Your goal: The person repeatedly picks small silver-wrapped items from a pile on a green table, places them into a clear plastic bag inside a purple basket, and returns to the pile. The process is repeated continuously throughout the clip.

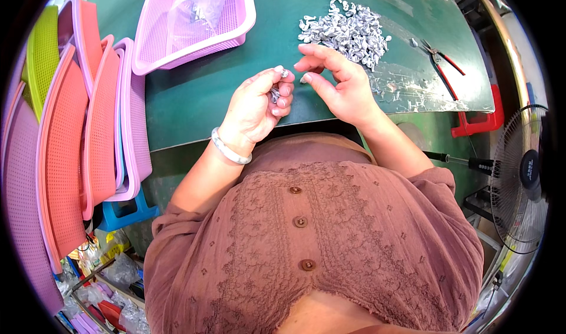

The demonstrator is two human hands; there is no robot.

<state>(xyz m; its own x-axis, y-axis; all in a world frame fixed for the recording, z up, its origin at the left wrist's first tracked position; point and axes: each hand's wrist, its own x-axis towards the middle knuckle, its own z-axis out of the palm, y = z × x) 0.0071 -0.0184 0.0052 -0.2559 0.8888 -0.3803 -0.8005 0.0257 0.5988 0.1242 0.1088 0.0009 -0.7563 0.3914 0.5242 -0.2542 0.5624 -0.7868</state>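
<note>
With our left hand (259,101) curled in front of us over the near edge of the green table (206,98), we pinch one small grey piece (284,73) between thumb and forefinger, while more grey pieces (275,95) sit under the bent fingers. Our right hand (337,82) stands just to the right, forefinger spread out from the thumb; a grey speck shows at the thumb tip, but we cannot tell whether it is pinched. To handle these well, we judge, we should let only one piece stand proud of the left fingertips, grip the rest lightly so none spill, and bring the right fingertips in squarely, without snagging. The pieces look shiny and silvery grey, rounded at one end and narrowing to a curled tail, rather like little drops. Many more lie in a loose pile (348,33) on the far right of the table, to the left of the red-handled pliers (439,69).
</note>
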